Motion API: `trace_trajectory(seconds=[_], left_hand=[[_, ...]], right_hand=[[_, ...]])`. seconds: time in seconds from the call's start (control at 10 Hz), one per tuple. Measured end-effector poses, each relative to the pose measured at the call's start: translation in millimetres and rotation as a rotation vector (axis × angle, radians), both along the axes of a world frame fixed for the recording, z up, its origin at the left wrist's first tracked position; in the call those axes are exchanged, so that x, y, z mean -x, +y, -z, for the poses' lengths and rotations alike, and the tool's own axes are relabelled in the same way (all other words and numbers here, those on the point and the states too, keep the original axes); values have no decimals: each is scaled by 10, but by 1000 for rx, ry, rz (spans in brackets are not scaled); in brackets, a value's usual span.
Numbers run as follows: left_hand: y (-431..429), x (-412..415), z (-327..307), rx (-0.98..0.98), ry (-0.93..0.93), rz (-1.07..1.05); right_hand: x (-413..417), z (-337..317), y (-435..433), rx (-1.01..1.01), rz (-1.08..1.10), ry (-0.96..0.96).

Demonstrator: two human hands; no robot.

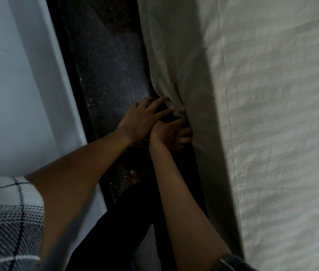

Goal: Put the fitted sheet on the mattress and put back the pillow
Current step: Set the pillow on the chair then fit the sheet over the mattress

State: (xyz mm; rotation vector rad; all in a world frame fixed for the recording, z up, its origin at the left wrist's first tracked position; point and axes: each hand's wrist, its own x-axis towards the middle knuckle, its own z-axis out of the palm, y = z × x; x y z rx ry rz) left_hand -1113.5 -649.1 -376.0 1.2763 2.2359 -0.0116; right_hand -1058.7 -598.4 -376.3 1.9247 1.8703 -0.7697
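head view, looking down the side of the bed: the fitted sheet (272,133) already lies over the top of the mattress, which is hidden under the cloth, and hangs down its side. where the two hands meet, the hem is bunched into a knot of folds. the left hand (145,122) has its fingers straight and spread, the tips pressing on that bunch. the right hand (172,135) is just beside and partly under it, fingers curled round the lower edge. whether they hold cloth alone or the mattress edge too is hidden in shadow. the pillow is not in view.

the step in hand looks like tucking the hem under. the main risk is the elastic: if the right hand lets go before the hem is well under the edge, the cloth is likely to spring back up the side. the gather could also get tucked in as a lump, leaving the side slack further along and creases across the top. pulling hard here may drag the sheet off a corner out of sight. the gap between bed and wall (8,75) is narrow, with a bare foot (133,178) on the dark floor (105,75), so balance while leaning is another worry.
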Motion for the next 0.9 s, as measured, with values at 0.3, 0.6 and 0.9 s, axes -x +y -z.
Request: trace_trajectory(seconds=[0.3, 0.6, 0.9], left_hand=[[436, -67, 206, -217, 82, -398], [628, -75, 229, -350, -1273, -1827], [547, 290, 59, -532, -1629, -1735]], right_hand=[[-188, -168, 234, 290, 25, 263], [-190, -311, 218, 196, -317, 328], [35, -301, 160, 232, -338, 157]])
